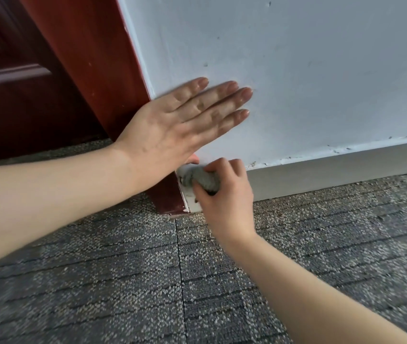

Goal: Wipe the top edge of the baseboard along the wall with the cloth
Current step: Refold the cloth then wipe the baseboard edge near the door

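Grey and bunched into a wad, the cloth (pixel 203 180) sits inside the curled fingers of the right hand (pixel 224 197), which grips it from the carpet side. Most of the wad shows above and to the left of the knuckles, poking out of the grip toward the door frame (pixel 103 58). The cloth presses against the near end of the baseboard (pixel 334 175), at or just below its top edge, right where the board meets the foot of the frame. Below the grip, the board's end shows white with chipped, scuffed patches. To the right of the grip the baseboard runs on along the wall (pixel 296 70), pale grey, with dark specks and flaked paint dotted along its top edge.

Just above the grip, the left hand (pixel 172 125) lies flat against the pale blue-white wall, fingers straight and close together, pointing right; its thumb tip shows just above the cloth. Left of both hands stands the reddish-brown frame, with the darker panelled door (pixel 11 83) beyond it. Under the forearms spreads speckled grey carpet (pixel 123 269) laid in tiles, a seam running toward the frame's foot.
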